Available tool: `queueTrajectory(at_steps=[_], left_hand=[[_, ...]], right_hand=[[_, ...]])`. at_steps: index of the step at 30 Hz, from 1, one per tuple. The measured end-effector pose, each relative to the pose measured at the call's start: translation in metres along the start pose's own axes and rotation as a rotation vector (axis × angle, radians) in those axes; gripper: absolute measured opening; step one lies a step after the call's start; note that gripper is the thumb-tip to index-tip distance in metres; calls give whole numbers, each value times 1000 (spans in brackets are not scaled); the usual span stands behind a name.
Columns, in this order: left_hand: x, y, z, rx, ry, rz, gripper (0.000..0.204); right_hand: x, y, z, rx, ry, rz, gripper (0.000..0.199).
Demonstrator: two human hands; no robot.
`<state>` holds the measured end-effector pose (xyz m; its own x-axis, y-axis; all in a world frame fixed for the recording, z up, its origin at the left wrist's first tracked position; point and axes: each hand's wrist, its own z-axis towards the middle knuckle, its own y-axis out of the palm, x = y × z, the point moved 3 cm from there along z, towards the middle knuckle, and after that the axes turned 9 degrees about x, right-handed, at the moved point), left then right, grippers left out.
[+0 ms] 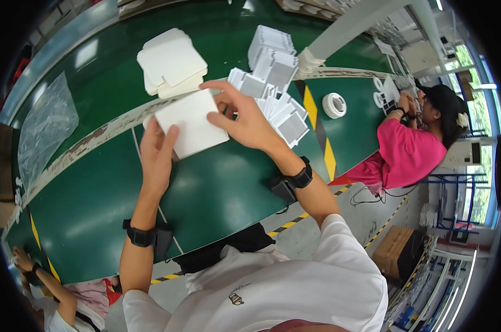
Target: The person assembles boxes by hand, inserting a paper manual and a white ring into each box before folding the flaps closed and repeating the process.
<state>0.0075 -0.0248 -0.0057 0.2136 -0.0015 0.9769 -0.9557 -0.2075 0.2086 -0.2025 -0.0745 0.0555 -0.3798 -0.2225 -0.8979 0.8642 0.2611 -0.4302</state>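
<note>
A flat white rectangular box (pixel 192 124) is tilted between my hands above the green table. My left hand (pixel 157 152) grips its left side, with the thumb on the upper face and the fingers behind the edge. At the opposite side, my right hand (pixel 245 119) has its thumb against the box and its index finger stretched over the far corner; the other fingers are curled and partly hidden. Just beyond the box lies a stack of white, notched card pieces (pixel 170 58). To the right of it, stacked and scattered white-edged pieces with grey panels (pixel 291 128) lie near my right hand.
A worn raised strip (pixel 104 133) crosses the green table (pixel 90 205). Clear plastic film (pixel 47 124) lies at left, a white roll (pixel 334 105) at right. A grey post (pixel 353 33) rises behind. Co-workers in pink (pixel 411 146) and at lower left (pixel 68 299) work nearby.
</note>
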Motion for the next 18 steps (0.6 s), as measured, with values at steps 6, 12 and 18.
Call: queueTrajectory(at_steps=[6, 12, 18], left_hand=[[14, 9, -4, 223, 348, -2, 49], [-1, 25, -18, -98, -80, 5, 46], [7, 30, -12, -270, 196, 127, 40]], right_hand=[[15, -20, -18, 348, 104, 463, 44], [29, -22, -64, 443, -82, -75, 42], [60, -90, -121, 731, -69, -880, 48]])
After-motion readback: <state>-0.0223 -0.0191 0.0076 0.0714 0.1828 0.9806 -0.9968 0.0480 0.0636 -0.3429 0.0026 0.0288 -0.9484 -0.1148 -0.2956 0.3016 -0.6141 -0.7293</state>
